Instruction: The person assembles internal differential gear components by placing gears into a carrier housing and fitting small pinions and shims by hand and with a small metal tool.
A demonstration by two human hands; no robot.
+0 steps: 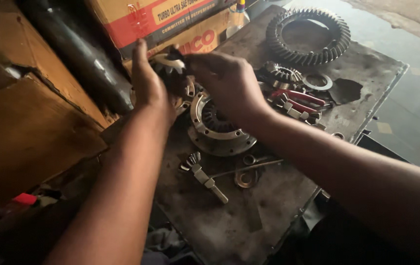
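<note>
Fingers [197,61] of the right hand [229,83] are closing narrowly on a dark, greasy steel bevel gear [170,66] with pale toothed edges, while the left hand [148,86] is standing edge-on against the gear's other side, its fingers straight and pressed flat to it, so both hands are carrying the part together. In the head view, the gear is hanging just above and behind a round silver differential housing with a bolted flange [220,130], which is lying open-side up on the stained grey metal worktop [249,216]. By my judgement, the step in hand is the fitting or lifting of this gear at the housing; the next move is calling for a steady two-handed grip and a true line with the housing's bore, since oily teeth are apt to slip. Near the right wrist, red-handled pliers [301,98] are lying among small gears and washers, and a large dark ring gear [308,37] is resting at the far corner. Closer to the person, a short splined pinion shaft [202,176] and a flat washer [244,179] are lying apart. A red and yellow cardboard carton [170,22] is standing behind the hands.
</note>
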